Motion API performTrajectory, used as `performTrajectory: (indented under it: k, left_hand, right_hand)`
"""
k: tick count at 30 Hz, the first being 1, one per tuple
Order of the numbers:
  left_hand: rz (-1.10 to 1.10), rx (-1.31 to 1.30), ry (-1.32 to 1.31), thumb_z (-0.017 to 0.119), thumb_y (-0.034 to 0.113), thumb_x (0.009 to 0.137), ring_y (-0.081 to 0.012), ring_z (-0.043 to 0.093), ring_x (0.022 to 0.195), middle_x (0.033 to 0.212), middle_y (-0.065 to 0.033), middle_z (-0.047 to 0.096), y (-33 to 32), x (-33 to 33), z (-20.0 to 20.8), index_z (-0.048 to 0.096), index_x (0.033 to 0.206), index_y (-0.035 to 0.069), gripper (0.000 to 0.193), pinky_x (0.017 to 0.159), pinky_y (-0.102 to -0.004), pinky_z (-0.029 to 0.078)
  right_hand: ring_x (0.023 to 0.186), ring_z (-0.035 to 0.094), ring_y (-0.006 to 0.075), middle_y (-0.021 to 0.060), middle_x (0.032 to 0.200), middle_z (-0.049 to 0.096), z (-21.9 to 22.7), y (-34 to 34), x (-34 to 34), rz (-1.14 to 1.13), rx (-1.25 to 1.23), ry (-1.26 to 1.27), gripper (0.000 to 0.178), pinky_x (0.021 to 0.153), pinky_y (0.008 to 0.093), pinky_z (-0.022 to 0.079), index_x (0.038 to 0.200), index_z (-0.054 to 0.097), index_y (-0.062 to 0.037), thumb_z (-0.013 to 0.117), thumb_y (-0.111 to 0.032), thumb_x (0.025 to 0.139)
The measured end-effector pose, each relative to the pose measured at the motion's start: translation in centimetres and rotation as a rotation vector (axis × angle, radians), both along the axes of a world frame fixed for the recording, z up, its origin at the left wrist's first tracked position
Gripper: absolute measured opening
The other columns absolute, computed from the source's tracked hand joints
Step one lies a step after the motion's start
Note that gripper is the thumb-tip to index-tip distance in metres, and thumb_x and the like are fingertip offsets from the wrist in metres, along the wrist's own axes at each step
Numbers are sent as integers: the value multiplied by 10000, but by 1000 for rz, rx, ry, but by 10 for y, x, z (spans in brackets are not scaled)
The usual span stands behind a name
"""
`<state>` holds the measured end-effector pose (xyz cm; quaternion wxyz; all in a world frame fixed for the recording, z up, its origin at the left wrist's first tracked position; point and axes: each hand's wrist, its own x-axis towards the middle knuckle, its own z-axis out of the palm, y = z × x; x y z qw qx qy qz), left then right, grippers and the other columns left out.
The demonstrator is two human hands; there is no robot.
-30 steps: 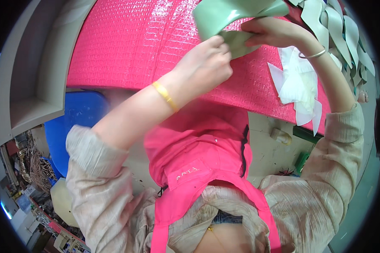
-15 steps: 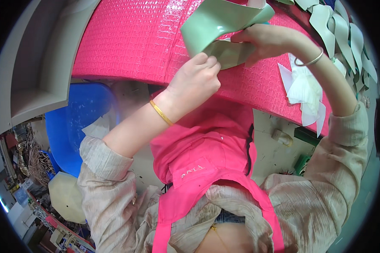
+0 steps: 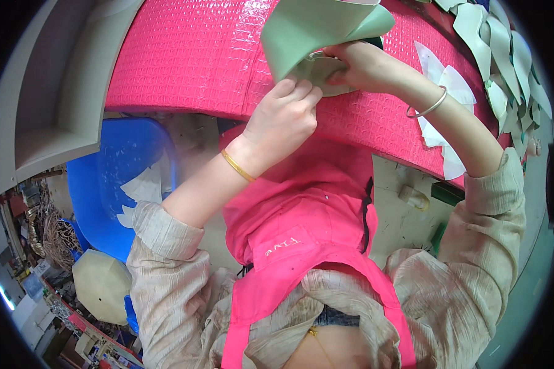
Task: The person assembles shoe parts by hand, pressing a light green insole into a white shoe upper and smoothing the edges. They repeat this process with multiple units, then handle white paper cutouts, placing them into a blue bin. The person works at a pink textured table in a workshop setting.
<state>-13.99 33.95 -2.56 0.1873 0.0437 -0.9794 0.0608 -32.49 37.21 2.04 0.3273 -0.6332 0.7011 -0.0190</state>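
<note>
A mint-green sheet of leather-like material (image 3: 301,34) curves up above the pink table, its glossy outer side toward me and a paler inner side below. My left hand (image 3: 283,114) is closed in a pinch on its lower edge. On the inner side my right hand (image 3: 366,66) has its fingers closed round a small tool, of which a thin metal tip (image 3: 317,55) and a dark end (image 3: 373,42) show. The rest of that tool is hidden by the fingers, so its kind cannot be told.
The table (image 3: 184,67) has a shiny pink quilted cover. White paper pieces (image 3: 455,92) lie at its right, beside a heap of green cut pieces (image 3: 505,55). A blue bin (image 3: 98,178) with paper scraps stands below left, under a grey open box-like shelf (image 3: 55,111).
My right hand has come down and left, toward my left hand, and the metal tip now shows. The green sheet has tilted slightly. My left hand keeps its pinch.
</note>
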Motion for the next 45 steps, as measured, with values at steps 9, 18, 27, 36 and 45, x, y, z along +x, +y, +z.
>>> performTrajectory:
  k: [9, 18, 27, 36, 45]
  left_hand:
    - [95, 240, 9, 614, 202, 715, -161, 497, 892, 901, -14, 509, 4, 8, 0, 582, 1023, 87, 331, 827, -309, 381]
    - [144, 290, 44, 624, 175, 694, -195, 486, 911, 958, -38, 503, 20, -8, -9, 571, 1021, 65, 350, 910, -335, 371]
    - [140, 235, 174, 601, 155, 688, -187, 474, 815, 866, -49, 473, 29, -23, -17, 552, 1015, 14, 359, 760, -313, 413]
    - [90, 101, -111, 526, 64, 656, -165, 499, 771, 836, -59, 476, 16, -15, 12, 568, 914, 1, 269, 669, -270, 428]
    - [231, 405, 141, 628, 211, 723, -228, 495, 911, 1046, -73, 489, 30, -5, -16, 539, 1103, 60, 418, 793, -338, 423]
  right_hand:
    - [824, 595, 322, 190, 877, 601, -9, -7, -4, 262, -139, 247, 273, 709, 380, 482, 962, 572, -4, 617, -116, 717]
    - [786, 599, 321, 181, 828, 608, -1, -8, -14, 389, -141, 277, 303, 696, 388, 471, 979, 568, -18, 635, -169, 725]
    - [768, 599, 299, 159, 784, 609, 12, -12, -15, 449, -25, 301, 314, 672, 373, 459, 970, 575, -30, 646, -170, 699]
    - [831, 588, 255, 139, 888, 616, 16, -9, -41, 402, -117, 45, 394, 723, 351, 452, 1063, 553, -51, 658, -132, 692]
    - [845, 588, 317, 183, 862, 610, -5, -24, -32, 456, -103, 207, 309, 730, 383, 455, 981, 569, 0, 634, -197, 752]
